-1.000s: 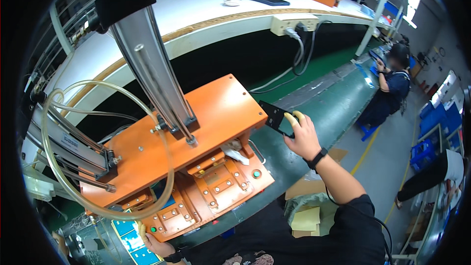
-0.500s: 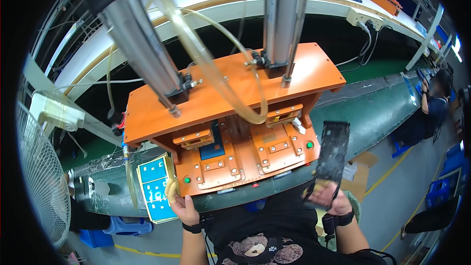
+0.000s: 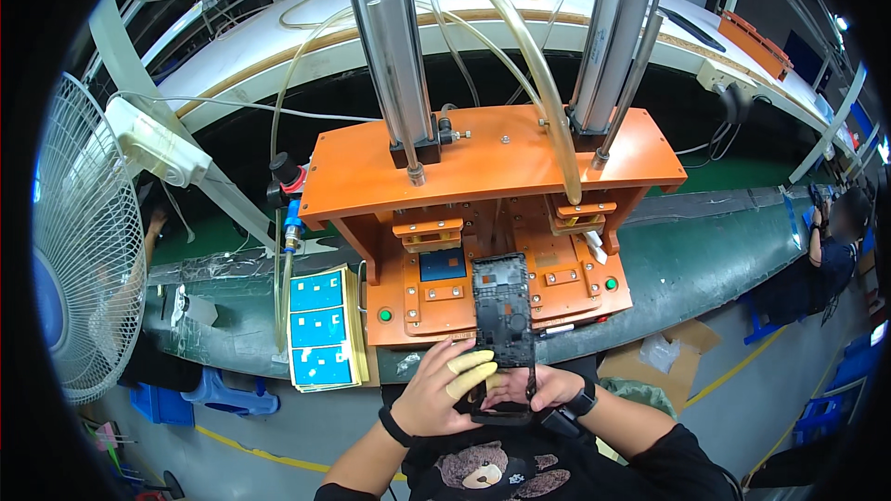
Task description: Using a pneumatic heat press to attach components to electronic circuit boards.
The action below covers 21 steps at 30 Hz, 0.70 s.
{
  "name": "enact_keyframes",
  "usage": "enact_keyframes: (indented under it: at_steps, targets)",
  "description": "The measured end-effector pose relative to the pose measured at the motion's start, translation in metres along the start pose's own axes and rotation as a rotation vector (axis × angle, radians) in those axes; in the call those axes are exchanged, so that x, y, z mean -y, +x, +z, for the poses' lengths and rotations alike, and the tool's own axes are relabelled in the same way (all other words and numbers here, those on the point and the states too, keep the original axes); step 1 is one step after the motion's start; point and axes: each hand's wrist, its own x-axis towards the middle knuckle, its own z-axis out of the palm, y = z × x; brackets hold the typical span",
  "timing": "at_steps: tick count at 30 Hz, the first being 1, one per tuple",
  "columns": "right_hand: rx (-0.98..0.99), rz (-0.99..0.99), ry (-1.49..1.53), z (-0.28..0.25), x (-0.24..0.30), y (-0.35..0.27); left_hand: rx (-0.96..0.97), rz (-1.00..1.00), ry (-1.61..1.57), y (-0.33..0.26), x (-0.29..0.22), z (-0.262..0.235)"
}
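A black plastic phone housing [image 3: 502,311], long and thin with small cut-outs and a large opening at its near end, is held upright before the orange press. My right hand [image 3: 549,388] grips its near right edge, the thumb on the rim. At the lower left edge, my left hand [image 3: 444,390] has its fingers on the housing, two of them in yellow finger cots. The orange press [image 3: 497,162] stands just beyond, carrying two fixtures on its base. A blue sheet [image 3: 442,264] lies in the left fixture; the housing hides part of the base.
Left of the press lies a stack of blue-panelled sheets [image 3: 318,328] on the green bench [image 3: 705,234]. A white fan [image 3: 88,241] stands at far left. A cardboard box [image 3: 682,353] is at lower right. Another person [image 3: 840,232] sits at far right.
My left hand has left the blue sheets and come to the housing. My right hand has brought the housing leftward, in front of the press. The view has shifted.
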Motion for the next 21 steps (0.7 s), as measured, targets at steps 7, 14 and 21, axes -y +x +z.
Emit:
enact_keyframes:
  at_steps: [7,14,21]
  targets:
    - [-0.02,-0.047,-0.128,-0.002,0.01,0.02,-0.065,-0.057,0.038,0.012,0.024,-0.025]
    - [-0.114,0.082,-0.427,-0.003,0.011,-0.006,-0.094,-0.146,0.155,0.038,0.069,-0.067]
    - [-0.239,-0.018,-0.446,-0.007,-0.003,-0.035,0.099,-0.166,0.225,0.054,0.074,-0.076]
